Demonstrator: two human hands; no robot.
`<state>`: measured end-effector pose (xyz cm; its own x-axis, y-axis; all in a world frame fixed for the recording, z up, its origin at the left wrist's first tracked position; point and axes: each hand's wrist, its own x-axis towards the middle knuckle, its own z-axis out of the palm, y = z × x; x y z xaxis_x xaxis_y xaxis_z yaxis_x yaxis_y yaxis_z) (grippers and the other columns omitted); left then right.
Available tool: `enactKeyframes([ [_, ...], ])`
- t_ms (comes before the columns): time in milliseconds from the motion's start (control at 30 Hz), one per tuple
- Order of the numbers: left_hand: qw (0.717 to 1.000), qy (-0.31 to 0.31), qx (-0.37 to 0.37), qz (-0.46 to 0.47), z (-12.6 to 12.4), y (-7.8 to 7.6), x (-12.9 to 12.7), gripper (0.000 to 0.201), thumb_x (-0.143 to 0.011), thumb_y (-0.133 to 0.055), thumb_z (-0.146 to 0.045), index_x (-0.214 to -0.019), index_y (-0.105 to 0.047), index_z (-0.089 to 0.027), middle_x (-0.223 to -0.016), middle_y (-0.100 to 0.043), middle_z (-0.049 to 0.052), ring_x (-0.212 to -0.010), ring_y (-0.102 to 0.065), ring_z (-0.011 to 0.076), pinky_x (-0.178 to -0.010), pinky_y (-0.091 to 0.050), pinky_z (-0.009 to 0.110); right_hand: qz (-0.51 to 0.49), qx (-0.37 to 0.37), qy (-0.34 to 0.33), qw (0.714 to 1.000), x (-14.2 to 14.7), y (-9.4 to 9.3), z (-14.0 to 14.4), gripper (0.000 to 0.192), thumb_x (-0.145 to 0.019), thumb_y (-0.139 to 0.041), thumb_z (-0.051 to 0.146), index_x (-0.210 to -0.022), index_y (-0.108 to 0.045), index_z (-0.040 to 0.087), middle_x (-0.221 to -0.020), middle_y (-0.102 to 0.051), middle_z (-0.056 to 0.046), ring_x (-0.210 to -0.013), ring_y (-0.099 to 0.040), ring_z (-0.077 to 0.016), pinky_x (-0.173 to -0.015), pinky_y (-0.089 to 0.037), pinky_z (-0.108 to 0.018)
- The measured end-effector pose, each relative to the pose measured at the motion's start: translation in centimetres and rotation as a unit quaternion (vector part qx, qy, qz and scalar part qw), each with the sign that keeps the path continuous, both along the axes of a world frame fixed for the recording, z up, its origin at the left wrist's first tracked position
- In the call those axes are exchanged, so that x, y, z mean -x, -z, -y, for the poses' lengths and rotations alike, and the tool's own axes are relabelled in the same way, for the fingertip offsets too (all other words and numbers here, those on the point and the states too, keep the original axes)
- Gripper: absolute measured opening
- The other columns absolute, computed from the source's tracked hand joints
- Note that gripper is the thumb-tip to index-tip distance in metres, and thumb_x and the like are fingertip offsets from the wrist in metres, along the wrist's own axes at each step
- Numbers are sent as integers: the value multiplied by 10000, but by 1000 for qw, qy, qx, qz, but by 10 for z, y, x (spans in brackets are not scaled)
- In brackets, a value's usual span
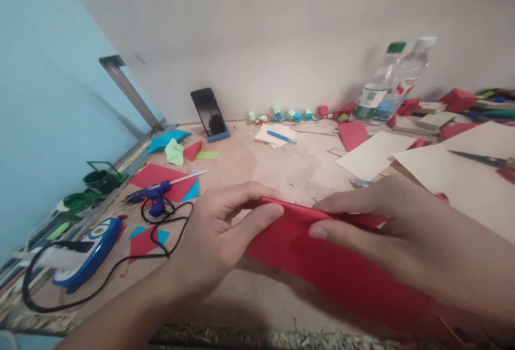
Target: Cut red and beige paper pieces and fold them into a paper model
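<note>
A sheet of red paper is held up over the front of the table, its top edge folded over. My left hand pinches the fold's left end, thumb on the near face and fingers behind. Farther right along the same edge, my right hand grips the paper between thumb and fingers. Its fingertips behind the sheet are hidden. The sheet's lower right part runs under my right hand and forearm toward the table's front edge.
On the left lie a blue glue gun, its black cord and a blue-white power strip. A phone stands at the back. Two bottles, cream sheets and scissors are on the right.
</note>
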<state>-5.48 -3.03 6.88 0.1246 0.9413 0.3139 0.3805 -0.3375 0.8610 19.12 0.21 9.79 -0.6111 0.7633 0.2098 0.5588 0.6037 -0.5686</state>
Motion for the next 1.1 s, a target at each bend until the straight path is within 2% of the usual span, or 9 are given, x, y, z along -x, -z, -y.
enactKeyframes([
  [67,1000,4,-17,-14,1,-2,1,160,-985,-689,-371,-928,-814,-288,-845,-758,-16,-725,-652,148,-631,-514,244,-4,52,-5,999,3,-5,0,294,-998,-635,378,-785,-795,254,-564,-674,36,-453,-533,-125,-402,-350,-256],
  [200,998,-10,-52,-28,1,-8,0,175,-997,-655,-318,-892,-789,-277,-822,-743,-27,-702,-629,137,-632,-504,241,-14,73,-4,997,3,-17,3,291,-1003,-640,382,-777,-772,253,-569,-658,59,-483,-525,-108,-431,-348,-243],
  [367,998,-12,-54,-17,4,-13,-1,199,-1009,-635,-335,-873,-762,-263,-815,-731,-24,-702,-627,136,-600,-482,232,-5,62,-11,998,0,-29,12,327,-1028,-570,318,-740,-697,230,-586,-592,58,-506,-468,-98,-460,-316,-245],
  [500,997,15,-59,-36,12,-24,3,214,-1020,-607,-328,-874,-742,-251,-791,-716,-28,-683,-622,126,-581,-465,222,1,38,-18,999,1,-32,20,308,-990,-568,225,-686,-613,205,-595,-576,59,-504,-427,-89,-464,-271,-258],
  [667,988,49,-65,-130,23,-42,6,179,-990,-657,-316,-871,-776,-254,-745,-711,-48,-641,-594,107,-602,-467,204,17,7,-43,999,2,-33,33,320,-986,-565,210,-667,-581,198,-549,-542,66,-482,-391,-82,-487,-265,-271],
  [800,977,57,-74,-192,31,-48,5,207,-990,-648,-248,-841,-792,-251,-705,-699,-70,-600,-543,78,-611,-457,173,39,7,-55,998,1,-34,41,330,-1005,-551,239,-678,-576,199,-559,-550,66,-488,-382,-83,-506,-287,-267],
  [933,977,12,-82,-198,40,-47,11,230,-977,-654,-252,-778,-768,-240,-637,-656,-81,-558,-520,68,-588,-451,152,59,10,-58,997,-9,-34,45,331,-1033,-531,298,-739,-656,212,-579,-593,59,-498,-439,-93,-523,-324,-275],
  [1100,980,-57,-18,-189,50,-35,34,245,-971,-659,-335,-768,-753,-235,-689,-695,-65,-600,-592,84,-539,-442,153,66,-11,-31,997,-33,-24,46,331,-1027,-579,351,-760,-726,224,-573,-636,43,-482,-485,-112,-508,-362,-284],
])
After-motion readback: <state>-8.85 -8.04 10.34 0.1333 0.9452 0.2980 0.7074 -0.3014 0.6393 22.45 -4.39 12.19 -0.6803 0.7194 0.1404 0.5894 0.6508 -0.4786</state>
